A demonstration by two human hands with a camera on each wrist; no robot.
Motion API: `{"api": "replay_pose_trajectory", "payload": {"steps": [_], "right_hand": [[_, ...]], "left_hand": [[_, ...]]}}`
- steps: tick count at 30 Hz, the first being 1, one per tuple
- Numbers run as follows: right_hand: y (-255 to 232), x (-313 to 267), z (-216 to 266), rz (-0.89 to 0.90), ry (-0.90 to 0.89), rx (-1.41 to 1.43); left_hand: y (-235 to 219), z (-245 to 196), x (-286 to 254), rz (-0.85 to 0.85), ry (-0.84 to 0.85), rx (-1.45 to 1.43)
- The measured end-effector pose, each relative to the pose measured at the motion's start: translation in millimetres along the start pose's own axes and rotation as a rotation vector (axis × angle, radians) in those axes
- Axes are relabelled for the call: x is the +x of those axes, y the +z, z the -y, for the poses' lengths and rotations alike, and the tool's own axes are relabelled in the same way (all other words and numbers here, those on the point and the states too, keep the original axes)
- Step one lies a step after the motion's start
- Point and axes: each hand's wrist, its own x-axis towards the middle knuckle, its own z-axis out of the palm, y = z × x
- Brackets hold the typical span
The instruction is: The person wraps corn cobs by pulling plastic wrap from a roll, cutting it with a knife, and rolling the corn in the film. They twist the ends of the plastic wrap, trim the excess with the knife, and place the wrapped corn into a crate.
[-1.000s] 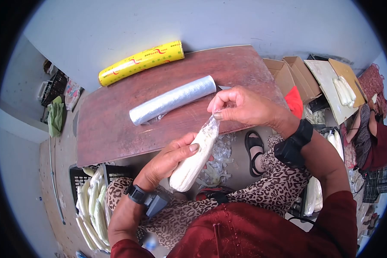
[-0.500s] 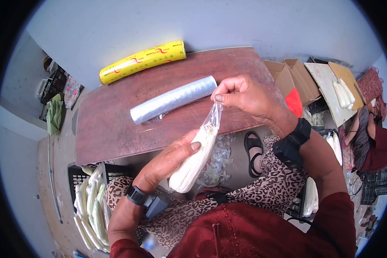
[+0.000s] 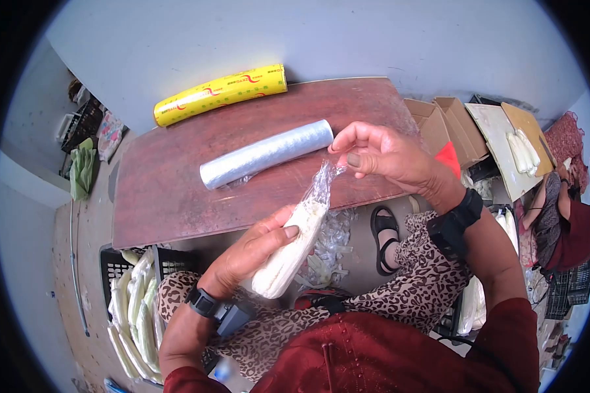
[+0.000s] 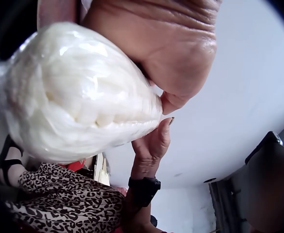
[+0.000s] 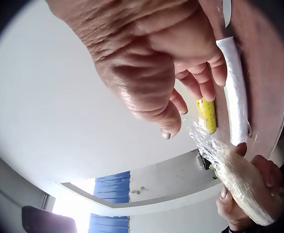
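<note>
**Left hand (image 3: 246,257) grips wrapped bundle (image 3: 287,255), right hand (image 3: 396,160) loose**

Bundle tilted, in front of table's (image 3: 157,203) near edge. Right thumb and fingertips apart, just beside film tail (image 3: 320,185); film roll (image 3: 269,154) near. Left fingers mostly hidden behind bundle in head view.

The bare left hand (image 3: 252,247) is curled in a firm grip, its thumb (image 3: 290,232) lying along the upper side. The bare right hand (image 3: 388,156) hovers farther forward, fingers (image 5: 200,80) loosely bent, thumb tip apart from them. The left forearm (image 3: 181,337) slants forward; the right forearm (image 3: 495,252) reaches forward and inward.
</note>
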Motion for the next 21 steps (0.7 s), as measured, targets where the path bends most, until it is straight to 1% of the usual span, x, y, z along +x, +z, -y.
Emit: {"api": "replay_pose_trajectory", "payload": {"steps": [4,7,10,13,16,19,21], "right_hand": [[7,2,-5,0.035,-0.082,-0.04],[10,5,-8,0.088,-0.069,-0.099],[18,4,5,0.111,-0.032,-0.303],[17,7,0,0.127,-0.076,-0.257],[16,12,-8,0.108,-0.157,-0.273],[18,14,-13,0.053,-0.096,-0.128],[16,17,-15,-0.003,-0.048,-0.144]], "left_hand": [[4,2,6,0.003,0.006,0.067],[5,2,9,0.01,0.018,0.072],[7,0,9,0.026,0.001,0.053],[7,0,11,0.035,-0.008,0.068],[6,2,12,0.036,-0.008,0.072],[6,1,13,0.044,0.002,0.046],[7,-1,12,0.052,0.0,0.057]]}}
